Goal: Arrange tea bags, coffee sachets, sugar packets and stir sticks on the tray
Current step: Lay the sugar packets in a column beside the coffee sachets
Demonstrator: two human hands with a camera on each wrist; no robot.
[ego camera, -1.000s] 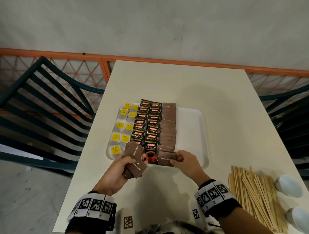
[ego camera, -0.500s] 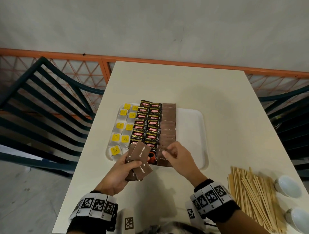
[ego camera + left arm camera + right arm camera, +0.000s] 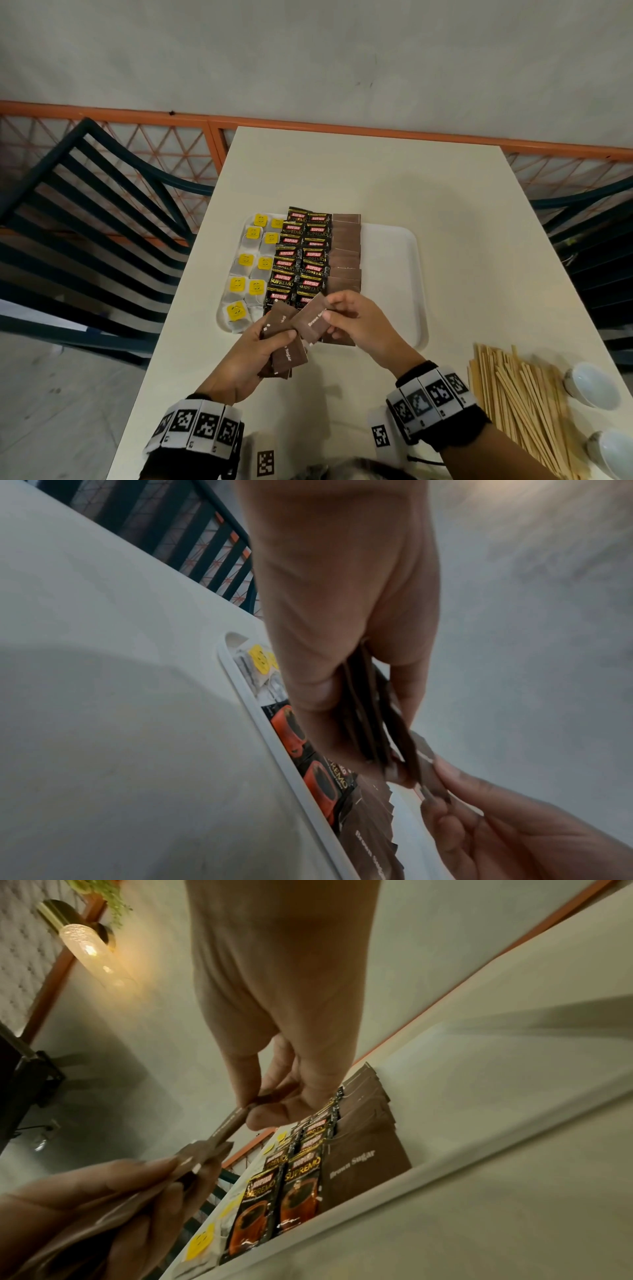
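Note:
A white tray holds two columns of tea bags with yellow tags, two columns of black coffee sachets and one column of brown sugar packets. Above the tray's near edge, my left hand grips a small stack of brown sugar packets. My right hand pinches one brown sugar packet at the top of that stack; this pinched packet also shows edge-on in the right wrist view. The stack appears edge-on in the left wrist view. Wooden stir sticks lie piled on the table to the right.
The cream table stands against an orange railing. Dark slatted chairs flank both sides. Two white cups sit by the sticks at the right edge. The tray's right half is bare.
My right hand left the sugar column on the tray, moved left and took hold of the top packet of the stack held in my left hand.

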